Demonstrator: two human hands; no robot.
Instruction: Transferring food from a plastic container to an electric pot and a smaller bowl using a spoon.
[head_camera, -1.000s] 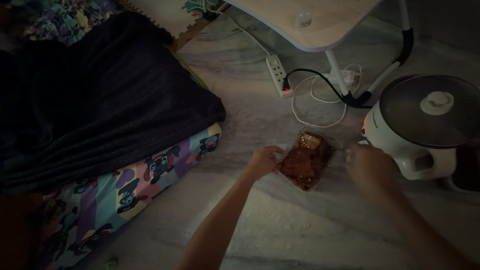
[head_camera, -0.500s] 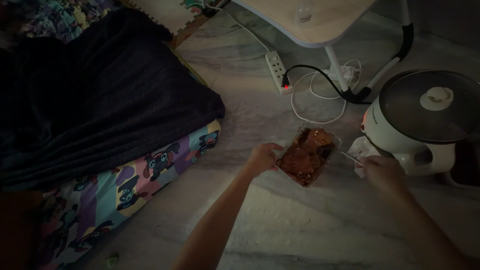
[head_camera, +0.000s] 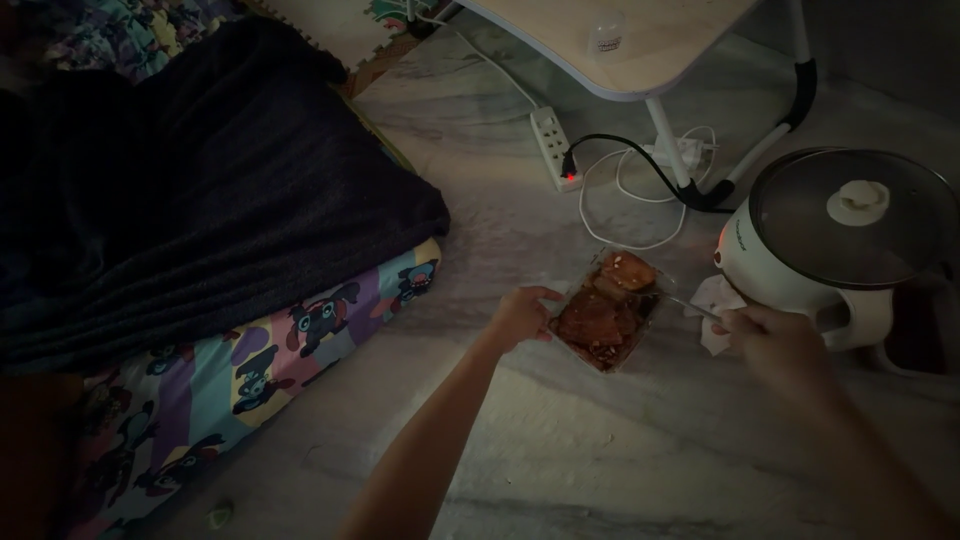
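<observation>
A clear plastic food container (head_camera: 612, 308) with brown pieces of food sits on the marble floor. My left hand (head_camera: 520, 316) grips its left edge. My right hand (head_camera: 775, 340) holds a thin metal utensil (head_camera: 690, 305) whose tip reaches into the container's right side. A crumpled white tissue (head_camera: 712, 305) lies under my right hand, next to the cooker.
A white electric cooker (head_camera: 830, 245) with a glass lid stands right of the container. A power strip (head_camera: 556, 147) with a red light and looped cables lies beyond it, under a low folding table (head_camera: 640, 45). A mattress with a dark blanket (head_camera: 200, 190) fills the left.
My right hand has moved from the container's edge out to the right and now holds the utensil into the food. The container has shifted slightly. My left hand stays on its edge.
</observation>
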